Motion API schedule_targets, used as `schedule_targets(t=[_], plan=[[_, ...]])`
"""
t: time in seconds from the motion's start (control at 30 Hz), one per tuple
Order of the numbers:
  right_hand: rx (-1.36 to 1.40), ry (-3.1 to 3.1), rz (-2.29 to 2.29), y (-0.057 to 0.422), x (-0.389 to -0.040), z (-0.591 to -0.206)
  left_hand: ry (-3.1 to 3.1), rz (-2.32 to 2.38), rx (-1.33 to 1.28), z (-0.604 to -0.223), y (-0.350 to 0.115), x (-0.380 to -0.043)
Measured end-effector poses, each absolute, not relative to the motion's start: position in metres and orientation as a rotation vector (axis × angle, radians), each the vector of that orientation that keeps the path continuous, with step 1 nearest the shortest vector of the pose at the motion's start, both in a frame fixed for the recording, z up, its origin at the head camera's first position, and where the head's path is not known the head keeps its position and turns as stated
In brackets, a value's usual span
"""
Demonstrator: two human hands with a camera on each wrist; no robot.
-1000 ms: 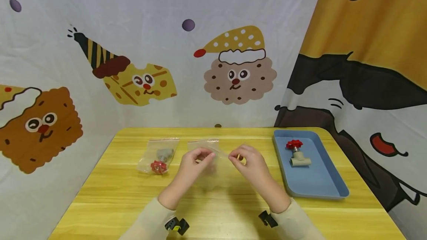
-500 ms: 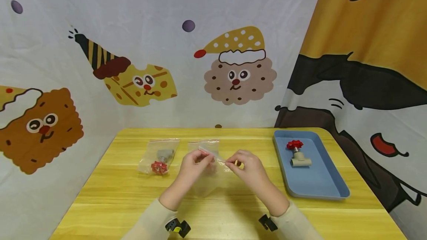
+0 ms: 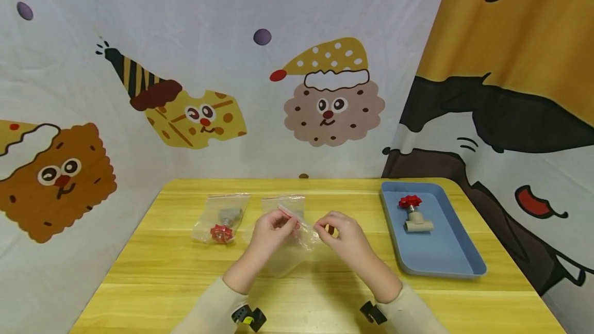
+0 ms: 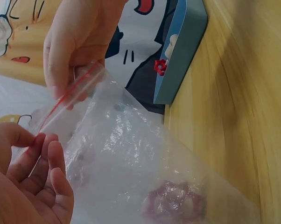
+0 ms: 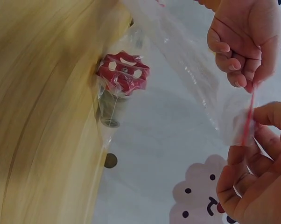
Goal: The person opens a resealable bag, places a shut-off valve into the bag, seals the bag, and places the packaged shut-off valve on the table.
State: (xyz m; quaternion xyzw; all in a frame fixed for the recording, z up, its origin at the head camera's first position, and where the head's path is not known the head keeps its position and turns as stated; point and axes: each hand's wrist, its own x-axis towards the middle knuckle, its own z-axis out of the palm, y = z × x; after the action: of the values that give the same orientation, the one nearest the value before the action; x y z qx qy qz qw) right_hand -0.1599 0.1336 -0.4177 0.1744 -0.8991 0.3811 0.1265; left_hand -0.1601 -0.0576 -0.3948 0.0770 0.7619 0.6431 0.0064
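Observation:
Both hands hold a clear zip bag (image 3: 285, 264) by its red-striped top edge. My left hand (image 3: 270, 230) pinches that edge between thumb and forefinger; my right hand (image 3: 344, 228) pinches it farther along. In the left wrist view the bag (image 4: 115, 144) hangs as a thin, crinkled sheet, with a red handwheel (image 4: 175, 203) showing through it. The right wrist view has a valve with a red handwheel (image 5: 124, 73) in a clear bag on the table, behind the held one. That second bag's top (image 3: 283, 201) shows beyond my hands in the head view.
Left on the wooden table (image 3: 153, 272) lies another bagged valve with a red handwheel (image 3: 221, 232). A blue tray (image 3: 445, 254) stands at the right, bearing an unbagged beige tee valve (image 3: 417, 222). A cartoon-printed cloth (image 3: 260, 117) hangs behind the table.
The held bag's red-striped edge has tilted into view above my left fingers, and its film has spread out lower. My right hand has shifted slightly left and down.

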Motion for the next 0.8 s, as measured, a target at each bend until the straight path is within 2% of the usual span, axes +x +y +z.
schedule_targets(t=[0.17,0.47,0.8], plan=[[0.530,-2.593,1.121,0.132,-0.159,-0.421,2.433,1.951,0.322,-0.391,-0.056,-0.157],[0.565,-2.563,1.080,0.132,-0.159,-0.423,2.479,1.882,0.401,-0.427,-0.056,-0.173],[0.544,-2.602,1.016,0.130,-0.160,-0.425,2.551,1.700,0.465,-0.425,-0.058,-0.172]])
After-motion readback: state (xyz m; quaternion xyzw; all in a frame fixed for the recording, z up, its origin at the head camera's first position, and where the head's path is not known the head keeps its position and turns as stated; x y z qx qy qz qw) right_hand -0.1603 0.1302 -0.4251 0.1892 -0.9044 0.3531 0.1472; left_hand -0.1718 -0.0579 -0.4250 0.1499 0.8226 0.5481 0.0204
